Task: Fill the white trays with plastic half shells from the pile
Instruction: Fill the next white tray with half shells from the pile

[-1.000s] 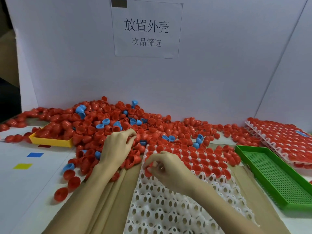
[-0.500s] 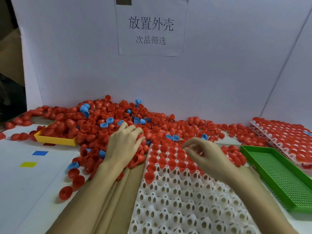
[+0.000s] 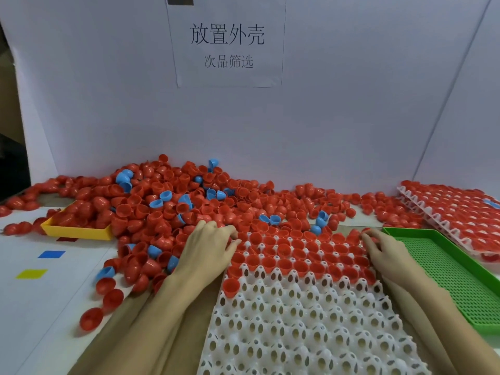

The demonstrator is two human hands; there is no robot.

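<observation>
Mid-fill: white tray (image 3: 311,328) at lower centre, top rows loaded. Left hand (image 3: 205,247) resting relaxed on pile (image 3: 162,209); right hand (image 3: 387,253) pinching red shell (image 3: 365,230) at tray's right edge. Next: seat it in an empty cup.

1 head-worn view looks forward and down from close above the white tray (image 3: 311,320), facing the white backboard (image 3: 351,117) behind the shell pile (image 3: 167,207).
</observation>
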